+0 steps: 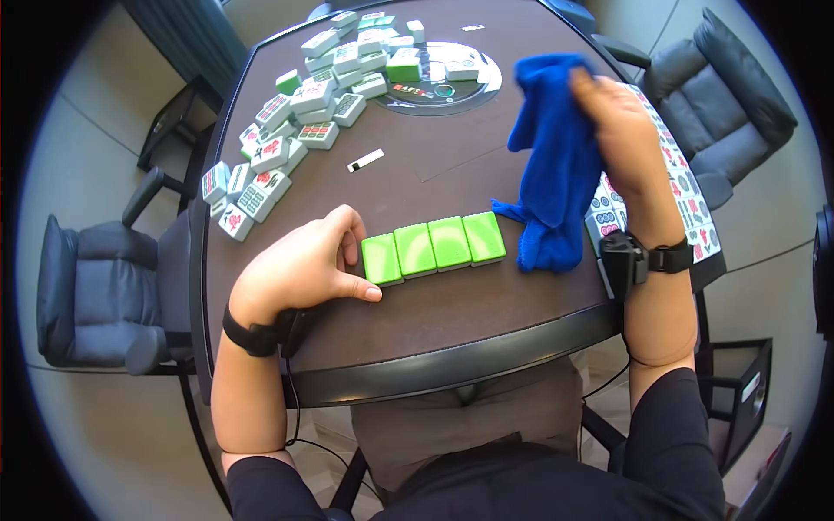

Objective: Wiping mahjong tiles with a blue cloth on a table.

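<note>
A short row of several mahjong tiles (pixel 433 244) lies on the brown table (pixel 430 319) with green backs up. At the row's left end is my left hand (pixel 313 260), thumb and fingers apart around the end tile, the thumb by its near edge. It is unclear whether the fingers press on the tile. My right hand (pixel 619 124) is raised over the right side, gripping a blue cloth (pixel 554 163). The cloth hangs down, its lower end close to the right end of the row.
A loose heap of mahjong tiles (pixel 313 98) spreads over the far left. Face-up tiles (pixel 684 189) stand in rows along the right edge, partly behind my right arm. A round centre panel (pixel 443 91) and a small white stick (pixel 366 160) lie farther in. Armchairs flank the table.
</note>
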Available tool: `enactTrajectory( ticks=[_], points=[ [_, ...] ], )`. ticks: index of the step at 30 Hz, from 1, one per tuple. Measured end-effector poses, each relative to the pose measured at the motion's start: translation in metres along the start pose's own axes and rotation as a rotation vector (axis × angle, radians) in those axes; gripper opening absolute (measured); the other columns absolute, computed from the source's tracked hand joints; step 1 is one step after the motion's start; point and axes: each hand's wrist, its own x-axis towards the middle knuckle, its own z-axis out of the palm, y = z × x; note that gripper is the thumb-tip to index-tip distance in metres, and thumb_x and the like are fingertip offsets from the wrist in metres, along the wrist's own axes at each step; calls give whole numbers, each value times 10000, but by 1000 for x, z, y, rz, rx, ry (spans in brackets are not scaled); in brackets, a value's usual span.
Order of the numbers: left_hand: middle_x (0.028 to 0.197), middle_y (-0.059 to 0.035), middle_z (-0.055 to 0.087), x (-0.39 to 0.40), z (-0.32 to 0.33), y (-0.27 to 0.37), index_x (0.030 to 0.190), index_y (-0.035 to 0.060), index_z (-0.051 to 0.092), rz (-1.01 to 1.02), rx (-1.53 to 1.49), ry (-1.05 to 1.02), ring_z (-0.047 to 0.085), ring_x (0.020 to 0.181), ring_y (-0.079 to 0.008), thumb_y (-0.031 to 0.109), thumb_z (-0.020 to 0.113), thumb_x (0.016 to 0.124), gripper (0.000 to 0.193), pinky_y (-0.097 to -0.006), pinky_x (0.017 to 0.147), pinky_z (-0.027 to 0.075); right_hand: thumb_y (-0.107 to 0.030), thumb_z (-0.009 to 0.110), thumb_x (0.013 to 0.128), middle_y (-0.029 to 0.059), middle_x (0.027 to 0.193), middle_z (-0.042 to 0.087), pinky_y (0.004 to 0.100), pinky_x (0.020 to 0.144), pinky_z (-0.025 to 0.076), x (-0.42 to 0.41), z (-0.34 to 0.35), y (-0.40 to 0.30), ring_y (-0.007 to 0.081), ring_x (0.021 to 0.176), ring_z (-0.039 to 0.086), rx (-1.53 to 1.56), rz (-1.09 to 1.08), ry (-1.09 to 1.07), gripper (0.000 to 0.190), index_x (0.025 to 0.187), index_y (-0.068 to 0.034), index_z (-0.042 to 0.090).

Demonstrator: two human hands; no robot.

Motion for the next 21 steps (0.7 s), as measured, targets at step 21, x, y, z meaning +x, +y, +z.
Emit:
enactTrajectory(
  ticks=[21],
  points=[
    [1001, -211, 725, 2, 16, 21, 1301, 71, 616, 31, 72, 74, 702, 1000, -390, 308, 907, 763, 655, -454, 882, 543, -192, 722, 921, 154, 1074, 724, 445, 936, 536, -36, 94, 3, 369, 1025, 677, -980, -327, -595, 209, 1034, -20, 757]
  ],
)
